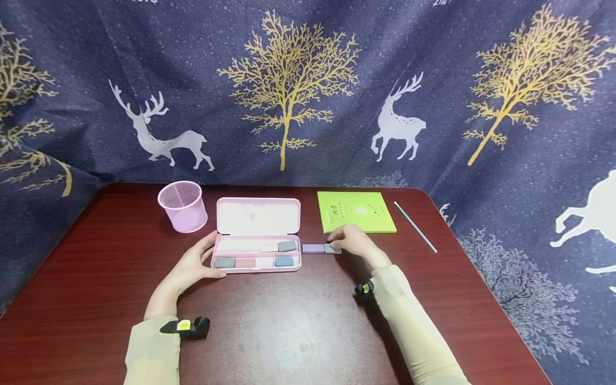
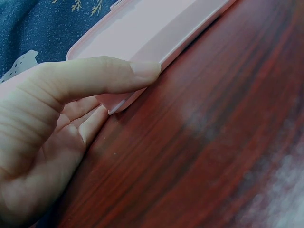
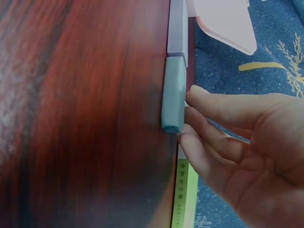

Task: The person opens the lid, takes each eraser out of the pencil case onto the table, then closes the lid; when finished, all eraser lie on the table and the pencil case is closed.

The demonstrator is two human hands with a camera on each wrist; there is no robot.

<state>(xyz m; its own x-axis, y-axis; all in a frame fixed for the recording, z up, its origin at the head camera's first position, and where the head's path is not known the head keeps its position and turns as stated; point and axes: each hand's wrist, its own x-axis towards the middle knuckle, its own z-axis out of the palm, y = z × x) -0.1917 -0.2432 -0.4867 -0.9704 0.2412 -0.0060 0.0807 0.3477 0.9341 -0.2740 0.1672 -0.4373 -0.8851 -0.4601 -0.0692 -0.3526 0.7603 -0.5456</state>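
My left hand (image 1: 189, 267) holds the left end of an open pink pencil case (image 1: 257, 269), thumb on the front rim and fingers at the back corner. In the left wrist view the thumb (image 2: 109, 77) lies across the rim. Inside the case lie several eraser-like blocks: grey, pink, white and blue. Right of it, a purple block (image 1: 313, 248) and a grey-green block (image 3: 174, 95) lie end to end on the table. My right hand (image 1: 355, 241) is at the grey-green block, fingertips right at its edge, fingers loosely bent and not wrapped round it.
A pink mesh pen holder (image 1: 190, 216) stands behind my left hand. A green book (image 1: 358, 212) lies just beyond my right hand, with a thin pale stick, pencil-like (image 1: 415, 226), to its right. A patterned dark blue cloth (image 1: 308, 133) hangs behind the table.
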